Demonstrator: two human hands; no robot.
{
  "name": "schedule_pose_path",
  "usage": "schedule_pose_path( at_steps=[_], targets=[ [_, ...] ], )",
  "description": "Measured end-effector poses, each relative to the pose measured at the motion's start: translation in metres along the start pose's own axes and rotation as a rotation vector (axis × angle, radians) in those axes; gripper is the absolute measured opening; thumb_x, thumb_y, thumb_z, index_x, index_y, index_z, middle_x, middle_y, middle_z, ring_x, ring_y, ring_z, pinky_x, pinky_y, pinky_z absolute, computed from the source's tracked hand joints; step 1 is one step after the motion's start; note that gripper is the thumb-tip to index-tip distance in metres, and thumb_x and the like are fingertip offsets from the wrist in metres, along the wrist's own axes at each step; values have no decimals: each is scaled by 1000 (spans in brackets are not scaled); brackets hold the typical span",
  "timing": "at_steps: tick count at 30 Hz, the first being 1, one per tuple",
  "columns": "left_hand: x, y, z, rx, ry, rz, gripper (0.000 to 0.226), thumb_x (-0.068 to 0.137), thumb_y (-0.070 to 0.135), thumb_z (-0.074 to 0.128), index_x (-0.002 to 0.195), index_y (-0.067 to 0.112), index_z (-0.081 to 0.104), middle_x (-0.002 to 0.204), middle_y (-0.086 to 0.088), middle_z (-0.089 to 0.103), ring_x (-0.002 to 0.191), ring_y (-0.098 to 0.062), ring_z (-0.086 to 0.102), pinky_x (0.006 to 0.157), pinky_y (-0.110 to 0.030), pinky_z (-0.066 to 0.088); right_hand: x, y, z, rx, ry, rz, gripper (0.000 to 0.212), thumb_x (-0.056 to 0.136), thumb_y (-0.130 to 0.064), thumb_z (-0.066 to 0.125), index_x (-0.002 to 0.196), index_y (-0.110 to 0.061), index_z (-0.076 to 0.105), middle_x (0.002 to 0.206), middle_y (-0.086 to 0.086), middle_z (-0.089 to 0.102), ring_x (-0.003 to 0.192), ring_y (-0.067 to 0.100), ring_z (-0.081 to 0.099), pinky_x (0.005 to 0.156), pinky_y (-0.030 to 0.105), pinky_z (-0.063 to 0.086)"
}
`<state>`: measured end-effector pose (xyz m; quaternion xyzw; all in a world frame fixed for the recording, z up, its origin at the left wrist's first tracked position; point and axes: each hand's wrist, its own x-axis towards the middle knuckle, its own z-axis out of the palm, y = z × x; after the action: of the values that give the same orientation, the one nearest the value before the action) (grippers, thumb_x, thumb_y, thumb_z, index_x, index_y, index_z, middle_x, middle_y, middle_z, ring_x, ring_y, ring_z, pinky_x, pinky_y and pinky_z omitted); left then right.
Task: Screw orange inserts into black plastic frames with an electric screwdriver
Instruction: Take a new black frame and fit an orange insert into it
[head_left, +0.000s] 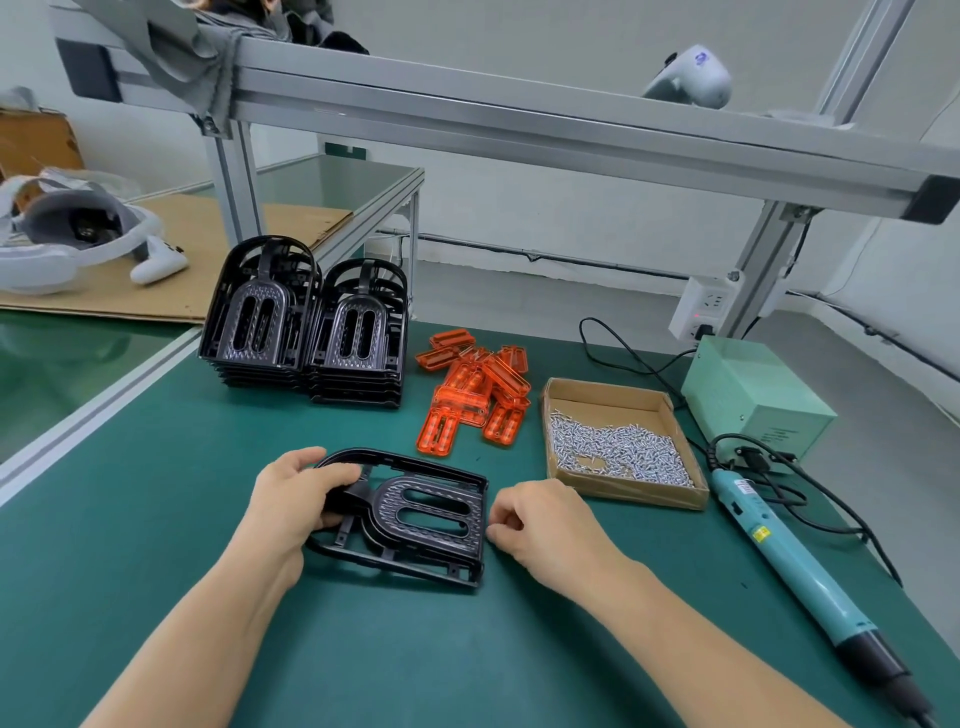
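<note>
My left hand (296, 499) clamps its grip on the black frame (415, 514) lying on the counter (156, 519); my right hand (540, 519), fingers curled, touches the frame's right edge, clamping nothing I can see.

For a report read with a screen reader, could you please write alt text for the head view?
A person's left hand grips a black plastic frame lying on a green mat, the right hand touching its right edge. Behind lie stacked black frames, orange inserts and a box of screws; an electric screwdriver lies at right.
</note>
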<state>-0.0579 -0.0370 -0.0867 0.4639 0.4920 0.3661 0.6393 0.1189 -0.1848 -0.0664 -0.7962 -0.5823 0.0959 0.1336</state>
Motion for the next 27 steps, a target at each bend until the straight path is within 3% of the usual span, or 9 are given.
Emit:
schedule_pose_path(
  at_steps=[4, 7, 9, 12, 16, 21, 23, 25, 27],
  targets=[
    [1, 4, 0, -89, -55, -51, 25, 80, -4, 64, 103, 3, 63, 70, -9, 67, 56, -19, 64, 52, -28, 55, -2, 0, -7, -51, -22, 7, 13, 91, -19, 53, 84, -13, 63, 83, 2, 68, 78, 21, 61, 69, 31, 47],
    [-4, 6, 5, -183, -151, -69, 14, 80, -8, 59, 88, 2, 67, 60, -5, 68, 48, -13, 63, 46, -21, 53, 7, 20, -38, -35, 272, 167, 15, 94, -19, 50, 86, -15, 62, 85, 1, 67, 80, 22, 60, 68, 32, 45],
    [-7, 5, 12, -239, -217, -56, 17, 81, -8, 58, 90, 2, 67, 66, -7, 69, 53, -13, 64, 50, -21, 55, 13, 34, -60, -107, 438, 269, 21, 97, -23, 50, 112, -16, 63, 105, 1, 67, 95, 22, 60, 76, 31, 44],
    [-13, 9, 29, -296, -324, 8, 26, 78, -9, 58, 98, 5, 66, 76, -9, 66, 61, -14, 63, 56, -19, 55, 14, 39, -63, 40, 268, 191, 45, 97, -37, 53, 139, -20, 49, 132, -4, 57, 120, 15, 52, 96, 30, 40],
    [-18, 16, 40, -310, -441, 147, 41, 61, -1, 66, 100, 9, 67, 68, -2, 58, 67, -11, 59, 66, -17, 52, 5, 31, -45, 585, -7, 49, 13, 95, -36, 59, 105, -37, 67, 100, -22, 68, 96, 1, 61, 79, 11, 43],
    [-20, 15, 29, 24, -515, 401, 30, 67, -12, 69, 75, 17, 72, 77, 4, 67, 76, -9, 59, 78, -18, 45, -15, 34, -45, 558, 257, -166, 23, 89, -9, 66, 82, -31, 65, 76, -20, 62, 70, -1, 53, 65, 11, 37],
    [-20, 12, 22, 242, -528, 491, 25, 69, -5, 73, 73, 19, 70, 78, 8, 67, 85, -12, 58, 86, -25, 41, -26, 32, -34, 419, 307, -290, 19, 87, -12, 66, 83, -30, 59, 81, -18, 58, 75, 2, 51, 68, 12, 36],
    [-18, 8, 16, 425, -534, 591, 41, 69, -16, 71, 69, 25, 69, 79, 9, 64, 86, -10, 58, 85, -19, 40, -38, 34, -19, 269, 298, -422, 11, 89, -20, 66, 87, -23, 56, 90, -15, 55, 84, 4, 50, 76, 17, 40],
    [-19, 6, 10, 590, -544, 682, 55, 65, -24, 65, 66, 31, 68, 82, 12, 63, 90, -8, 56, 88, -15, 36, -47, 39, -6, 121, 269, -518, 21, 91, -37, 64, 90, -17, 56, 97, -7, 58, 91, 10, 52, 81, 21, 42]
  ],
)
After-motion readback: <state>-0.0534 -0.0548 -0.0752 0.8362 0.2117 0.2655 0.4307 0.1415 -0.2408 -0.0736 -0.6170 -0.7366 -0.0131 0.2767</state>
